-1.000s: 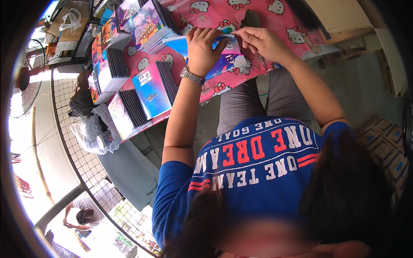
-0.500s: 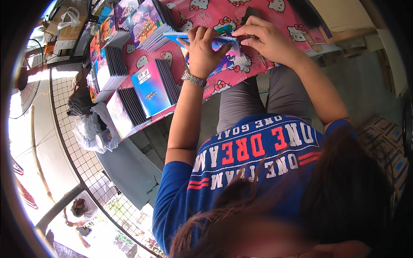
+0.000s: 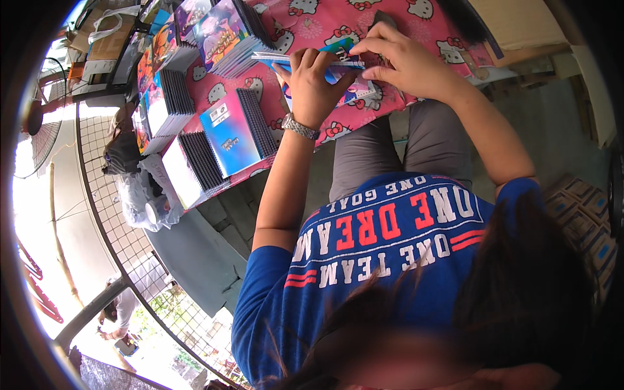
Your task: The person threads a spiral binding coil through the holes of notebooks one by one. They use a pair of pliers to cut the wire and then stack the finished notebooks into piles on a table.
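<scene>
My left hand [image 3: 315, 84] is closed around a thin blue-covered notebook [image 3: 276, 58], which is tilted up on edge with its white page edges showing. The thumb and bent fingers of my right hand [image 3: 400, 62] close in at the notebook's right end; the exact spot they pinch is too small to make out. Under both hands another notebook [image 3: 361, 93] with a pink and purple picture cover lies near the table's front edge, partly hidden. A silver watch [image 3: 300, 127] is on my left wrist.
Several stacks of spiral notebooks, such as the blue-pink stack [image 3: 231, 140], cover the left of the table with its pink patterned cloth [image 3: 325, 29]. A cardboard box [image 3: 520, 29] sits at the far right. A plastic bag [image 3: 140, 198] hangs by the wire mesh at left.
The held notebook has tipped further onto its edge, so more white pages and less blue cover show. Both hands stay nearly in place. Outside, a person at left has shifted.
</scene>
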Available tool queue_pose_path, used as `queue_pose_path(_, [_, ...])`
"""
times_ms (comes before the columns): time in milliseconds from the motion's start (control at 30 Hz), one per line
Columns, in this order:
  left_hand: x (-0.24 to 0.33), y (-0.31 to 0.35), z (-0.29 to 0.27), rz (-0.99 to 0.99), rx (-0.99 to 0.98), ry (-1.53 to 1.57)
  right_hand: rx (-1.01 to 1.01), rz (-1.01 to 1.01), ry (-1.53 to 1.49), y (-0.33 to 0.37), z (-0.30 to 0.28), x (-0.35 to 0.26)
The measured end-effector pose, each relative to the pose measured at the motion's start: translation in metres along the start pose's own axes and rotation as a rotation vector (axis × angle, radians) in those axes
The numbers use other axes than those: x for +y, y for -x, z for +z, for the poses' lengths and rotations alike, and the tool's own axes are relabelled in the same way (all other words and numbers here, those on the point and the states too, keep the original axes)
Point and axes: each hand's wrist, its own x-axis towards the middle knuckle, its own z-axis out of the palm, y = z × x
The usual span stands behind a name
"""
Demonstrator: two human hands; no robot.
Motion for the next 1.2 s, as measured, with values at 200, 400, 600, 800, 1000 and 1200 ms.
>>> queue_pose_path(200, [0.004,0.007,-0.016,-0.007,-0.017,-0.075,-0.271,0.208,-0.202,-0.054,0.005,0.059])
queue_pose_path(400, [-0.002,-0.013,-0.017,0.13,-0.112,0.072,-0.089,0.099,0.484,-0.044,0.031,0.204])
queue_pose_path(600, [-0.012,-0.003,-0.026,0.103,-0.196,0.065,-0.594,-0.093,-1.236,-0.027,0.004,0.06])
queue_pose_path(800, [0.003,-0.007,-0.015,0.116,-0.126,0.096,-0.487,0.033,-0.932,-0.013,-0.002,0.06])
queue_pose_path(1000, [-0.011,-0.005,-0.012,0.102,-0.133,0.13,-0.541,-0.156,-1.184,-0.023,-0.01,0.05])
queue_pose_path(1200, [-0.012,-0.01,-0.011,0.104,-0.128,0.147,-0.513,-0.033,-0.842,-0.028,-0.009,0.056])
